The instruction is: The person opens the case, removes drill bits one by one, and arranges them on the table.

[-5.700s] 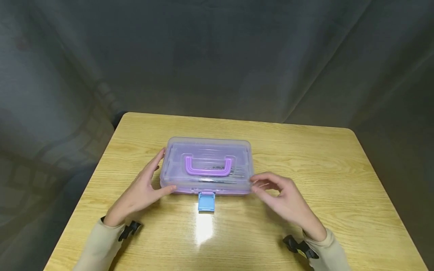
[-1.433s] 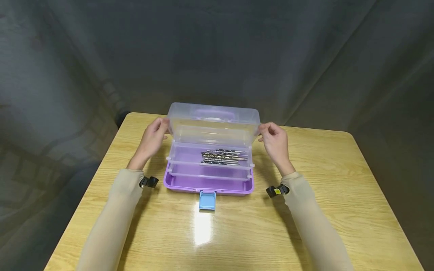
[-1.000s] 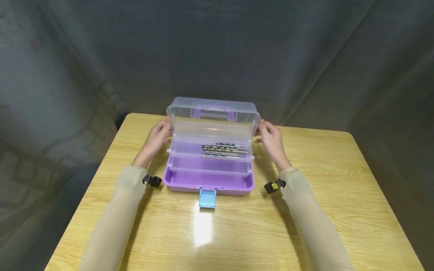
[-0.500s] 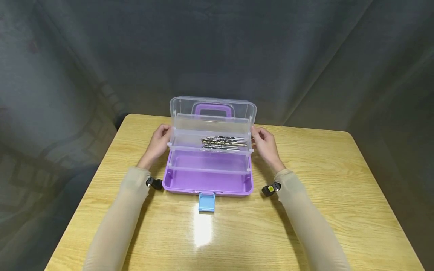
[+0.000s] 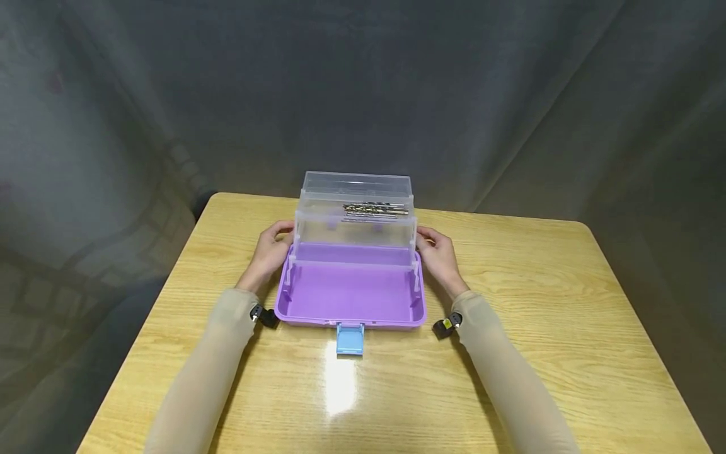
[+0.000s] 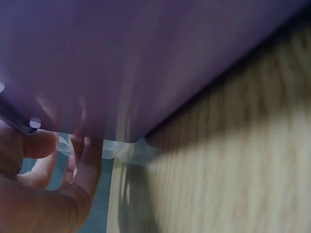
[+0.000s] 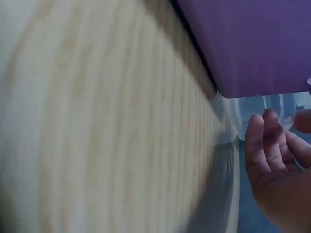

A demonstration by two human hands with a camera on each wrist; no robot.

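Observation:
A purple tool box base (image 5: 350, 302) lies open on the wooden table (image 5: 510, 315), its blue latch (image 5: 350, 338) hanging at the front. Clear tiered trays (image 5: 354, 230) stand raised over its back edge, with several drill bits (image 5: 374, 210) in them. My left hand (image 5: 272, 249) holds the trays' left end and my right hand (image 5: 435, 252) holds the right end. In the left wrist view the left hand (image 6: 58, 179) has its thumb and fingers on clear plastic (image 6: 116, 148) beside the purple wall (image 6: 146, 58). The right wrist view has the right hand (image 7: 272, 165) on clear plastic (image 7: 252, 109).
A grey cloth backdrop (image 5: 363, 94) hangs behind the table's far edge. Bare tabletop shows to the left, right and front of the box. The purple base's inside holds nothing that I can see.
The shut box has been opened. Over the last second the lid swung back behind the box and the clear trays rose and slid rearward, my hands following them down and back.

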